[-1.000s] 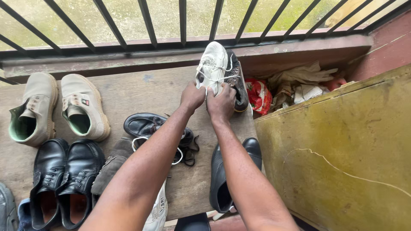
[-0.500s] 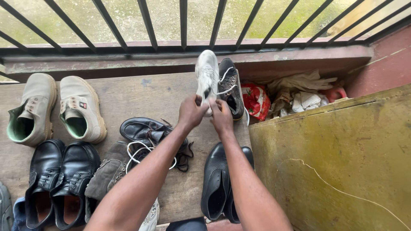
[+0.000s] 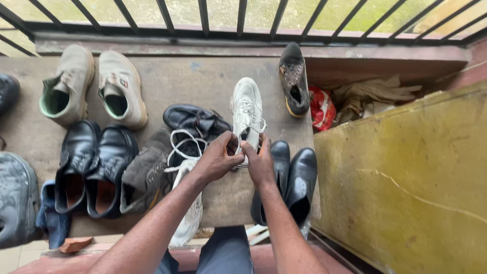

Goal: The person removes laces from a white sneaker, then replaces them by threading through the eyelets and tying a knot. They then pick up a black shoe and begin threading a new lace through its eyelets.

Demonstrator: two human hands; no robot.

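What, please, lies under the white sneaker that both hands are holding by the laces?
The white sneaker rests on the brown platform. Its heel end is covered by the left hand and right hand.

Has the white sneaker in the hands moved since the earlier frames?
Yes. The white sneaker, earlier beside the dark worn shoe near the railing, now sits closer to the person, away from it.

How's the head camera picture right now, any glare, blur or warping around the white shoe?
Head view: soft, even daylight, no hard shadows; the white sneaker and both hands, left hand and right hand, look sharp; the grass beyond the railing is washed out bright; wide-angle bending shows at the edges, on the yellow panel.
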